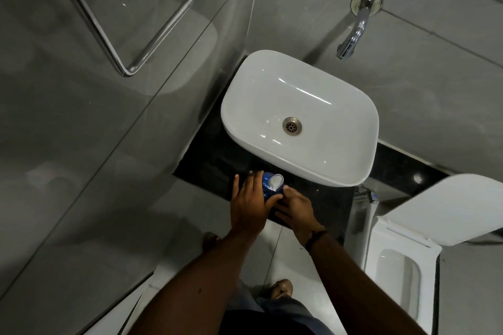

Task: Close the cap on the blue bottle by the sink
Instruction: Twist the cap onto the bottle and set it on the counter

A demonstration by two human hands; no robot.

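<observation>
A blue bottle stands on the black counter just in front of the white sink. Its white flip cap is tilted up and open. My left hand wraps the bottle's left side, thumb across its front. My right hand rests against the bottle's lower right, fingers curled at its base. The lower part of the bottle is hidden behind both hands.
A chrome wall tap juts out above the sink. A glass shower panel runs along the left. A white toilet with its lid raised stands at the right. Pale floor tiles and my sandalled feet lie below.
</observation>
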